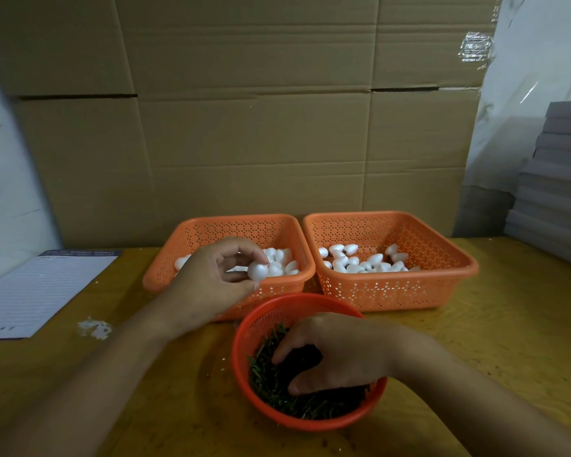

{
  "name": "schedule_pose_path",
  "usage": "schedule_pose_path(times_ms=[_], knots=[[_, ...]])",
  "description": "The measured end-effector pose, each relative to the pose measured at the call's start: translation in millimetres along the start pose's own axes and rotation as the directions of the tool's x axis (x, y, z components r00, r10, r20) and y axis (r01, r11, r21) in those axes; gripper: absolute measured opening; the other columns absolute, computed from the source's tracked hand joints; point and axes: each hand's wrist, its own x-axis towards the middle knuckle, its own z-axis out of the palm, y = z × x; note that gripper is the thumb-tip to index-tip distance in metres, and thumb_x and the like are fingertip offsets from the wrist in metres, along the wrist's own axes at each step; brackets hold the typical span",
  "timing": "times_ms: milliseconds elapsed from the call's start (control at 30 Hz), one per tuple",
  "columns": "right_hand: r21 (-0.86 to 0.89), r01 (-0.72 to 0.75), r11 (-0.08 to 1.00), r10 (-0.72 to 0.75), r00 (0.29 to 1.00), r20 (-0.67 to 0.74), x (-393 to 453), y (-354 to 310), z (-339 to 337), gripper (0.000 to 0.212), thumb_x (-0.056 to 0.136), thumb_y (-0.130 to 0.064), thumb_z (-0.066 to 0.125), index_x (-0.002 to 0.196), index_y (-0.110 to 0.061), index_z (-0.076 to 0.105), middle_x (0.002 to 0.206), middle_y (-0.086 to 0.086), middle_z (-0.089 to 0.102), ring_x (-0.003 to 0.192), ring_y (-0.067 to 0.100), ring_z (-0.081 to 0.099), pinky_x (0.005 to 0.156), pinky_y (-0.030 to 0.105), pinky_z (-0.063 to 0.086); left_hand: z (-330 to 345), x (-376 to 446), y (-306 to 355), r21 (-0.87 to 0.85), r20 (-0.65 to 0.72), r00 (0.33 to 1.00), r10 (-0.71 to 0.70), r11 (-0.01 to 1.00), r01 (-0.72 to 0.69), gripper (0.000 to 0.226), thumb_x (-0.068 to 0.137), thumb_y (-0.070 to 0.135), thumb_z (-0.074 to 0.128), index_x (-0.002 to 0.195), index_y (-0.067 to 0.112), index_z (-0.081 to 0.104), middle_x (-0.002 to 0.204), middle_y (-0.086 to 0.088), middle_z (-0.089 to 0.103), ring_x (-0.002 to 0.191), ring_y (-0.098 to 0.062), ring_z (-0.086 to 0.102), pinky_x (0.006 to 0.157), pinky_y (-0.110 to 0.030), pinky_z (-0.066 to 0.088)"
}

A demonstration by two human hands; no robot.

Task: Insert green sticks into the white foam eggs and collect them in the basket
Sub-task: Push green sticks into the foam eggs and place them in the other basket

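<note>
Her left hand (211,285) is raised, thumb and fingertips pinching an egg (257,270). Her right hand (337,354) reaches down, fingers curled and spread into the sticks (271,384).

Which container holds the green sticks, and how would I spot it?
On the yellow wooden table, two rectangular orange baskets of white foam eggs stand side by side. In front sits the round red basket; the right hand reaches into its green sticks.

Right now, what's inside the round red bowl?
The round red bowl holds green sticks. The right hand reaches in, covering the middle; whether it grips a stick is hidden.
</note>
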Motion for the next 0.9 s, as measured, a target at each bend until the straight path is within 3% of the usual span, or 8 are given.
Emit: schedule_pose_path(times_ms=[133, 233, 433, 600, 833, 900], knots=[[0.0, 0.0, 1.0, 0.0, 1.0, 0.0, -0.7, -0.7, -0.3, 0.046, 0.09, -0.045, 0.068, 0.134, -0.037, 0.058, 0.136, -0.016, 0.055, 0.122, 0.007, 0.05, 0.104, 0.032, 0.043, 0.4, -0.5, 1.1, -0.054, 0.016, 0.998, -0.068, 0.996, 0.069, 0.039, 0.079, -0.014, 0.075, 0.099, 0.019, 0.072, 0.109, 0.004, 0.073, 0.104, -0.018, 0.071, 0.083, -0.026, 0.058], [-0.006, -0.003, 1.0, 0.003, 1.0, -0.005, -0.8, -1.2, 0.0, 0.046, 0.09, -0.045, 0.068, 0.134, -0.037, 0.058, 0.136, -0.015, 0.055, 0.123, 0.008, 0.051, 0.105, 0.034, 0.043, 1.5, -0.7, 3.0, -0.109, 0.032, 0.991, -0.133, 0.985, 0.136, 0.04, 0.078, 0.011, 0.083, 0.112, 0.028, 0.07, 0.115, 0.004, 0.071, 0.099, -0.02, 0.073, 0.08, -0.027, 0.059], [-0.01, 0.004, 1.0, -0.004, 1.0, -0.007, -1.3, -1.8, -0.3, 0.046, 0.09, -0.044, 0.068, 0.134, -0.036, 0.058, 0.136, -0.013, 0.055, 0.123, 0.009, 0.05, 0.104, 0.031, 0.042, 3.8, -0.9, 9.5, -0.218, 0.01, 0.981, -0.195, 0.957, 0.192, 0.034, 0.085, 0.035, 0.065, 0.116, 0.019, 0.069, 0.098, -0.013, 0.072, 0.088, -0.023, 0.074, 0.076, -0.027, 0.059], [-0.027, 0.011, 1.0, -0.011, 1.0, -0.013, -0.8, -2.2, -0.3, 0.046, 0.091, -0.044, 0.068, 0.135, -0.035, 0.059, 0.137, -0.014, 0.056, 0.124, 0.008, 0.049, 0.104, 0.03, 0.04, 5.6, -3.0, 14.0, -0.281, 0.029, 0.978, -0.204, 0.938, 0.204, 0.076, 0.064, 0.075, 0.074, 0.107, 0.012, 0.07, 0.088, -0.007, 0.071, 0.082, -0.023, 0.072, 0.074, -0.03, 0.059], [-0.013, 0.007, 1.0, -0.007, 1.0, -0.028, 0.2, -2.1, 1.8, 0.043, 0.09, -0.044, 0.069, 0.131, -0.034, 0.062, 0.134, -0.015, 0.058, 0.12, 0.007, 0.052, 0.102, 0.03, 0.043, 7.3, -3.5, 15.6, -0.276, 0.045, 0.981, -0.191, 0.941, 0.196, 0.092, 0.063, 0.08, 0.07, 0.101, -0.003, 0.065, 0.077, -0.005, 0.067, 0.072, -0.02, 0.069, 0.068, -0.029, 0.057], [-0.005, 0.018, 1.0, -0.018, 0.997, -0.077, 0.5, -2.9, 2.4, 0.034, 0.09, -0.04, 0.07, 0.123, -0.032, 0.068, 0.126, -0.015, 0.063, 0.113, 0.004, 0.056, 0.098, 0.029, 0.046, 7.3, -3.7, 15.6, -0.291, 0.052, 0.979, -0.196, 0.935, 0.203, 0.084, 0.066, 0.078, 0.07, 0.102, 0.003, 0.069, 0.08, -0.007, 0.069, 0.074, -0.021, 0.069, 0.069, -0.029, 0.057]])
